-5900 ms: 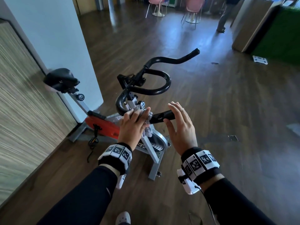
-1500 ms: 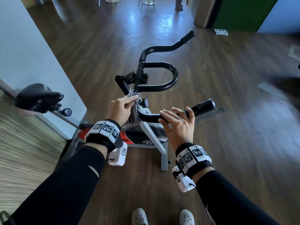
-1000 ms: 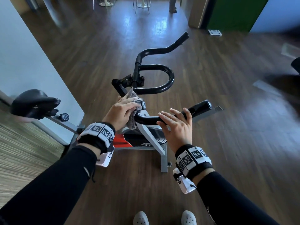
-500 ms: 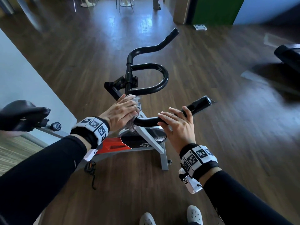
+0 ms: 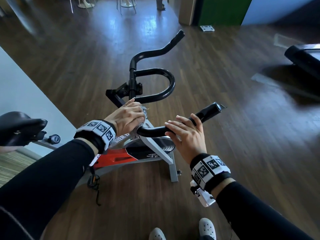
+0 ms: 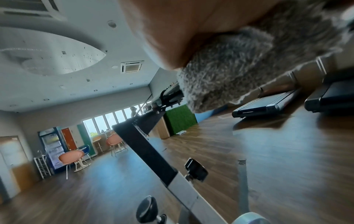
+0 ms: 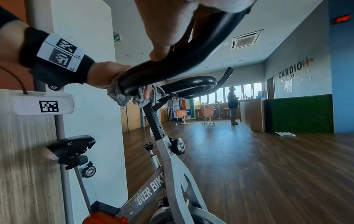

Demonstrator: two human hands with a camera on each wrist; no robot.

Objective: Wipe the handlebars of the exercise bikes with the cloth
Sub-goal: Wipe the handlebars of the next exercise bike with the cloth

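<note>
A grey exercise bike (image 5: pixel 155 149) with black handlebars (image 5: pixel 154 99) stands in front of me. My left hand (image 5: pixel 128 116) grips a grey fluffy cloth (image 5: pixel 138 130) wrapped round the bend of the near handlebar (image 5: pixel 152 132). In the right wrist view the cloth (image 7: pixel 122 94) hangs under the bar with the left hand's fingers curled round it. In the left wrist view the cloth (image 6: pixel 229 72) fills the top right. My right hand (image 5: pixel 187 132) holds the near bar further along, fingers over the top and thumb (image 7: pixel 162 37) underneath. The bar's end grip (image 5: pixel 211 110) sticks out past it.
The bike's black saddle (image 5: pixel 19 125) is at the left beside a white wall (image 5: pixel 20 94). A treadmill (image 5: pixel 304 59) lies at the right. A person (image 7: pixel 232 104) stands by a counter far back, near chairs (image 7: pixel 182 115). Wooden floor (image 5: pixel 242 135) surrounds the bike.
My left hand with the cloth has worked round the bend of the near bar. The right hand has stayed on the same bar. My head has shifted left and closer.
</note>
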